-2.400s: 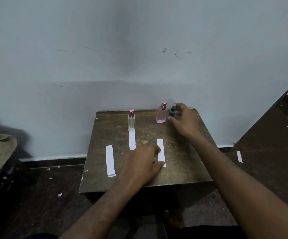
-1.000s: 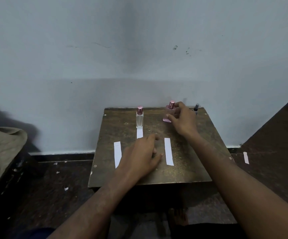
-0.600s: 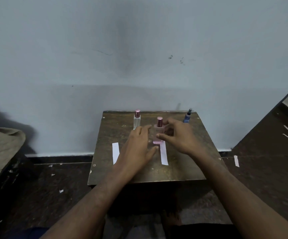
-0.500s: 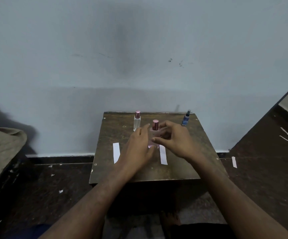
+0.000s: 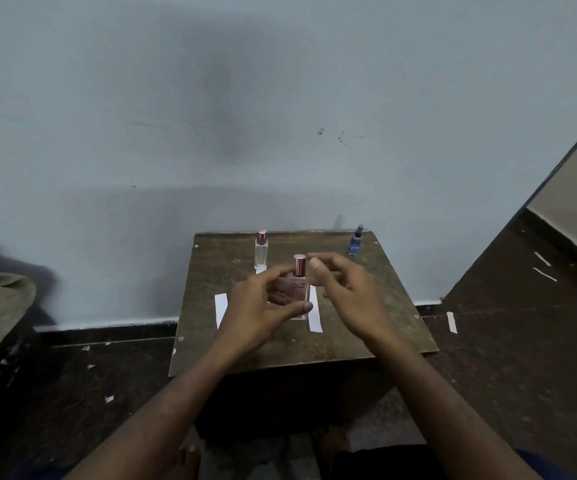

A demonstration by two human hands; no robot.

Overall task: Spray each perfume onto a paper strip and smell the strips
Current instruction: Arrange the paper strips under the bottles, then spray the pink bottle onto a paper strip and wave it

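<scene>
Above the table point(image 5: 366, 337), capped pink bottle point(image 5: 296, 289) in left hand's point(image 5: 259, 308) grip, right hand point(image 5: 344, 289) loose-fingered alongside.

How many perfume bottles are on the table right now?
3: a clear glass bottle with pink cap at the back, a small blue bottle back right, and a pink bottle held in the left hand.

The table point(image 5: 377, 327) is worn, rough wood, matt. The pink bottle point(image 5: 296, 295) looks like clear glossy glass – its cap shiny, metallic. The strips point(image 5: 314, 315) are matt white paper.
</scene>
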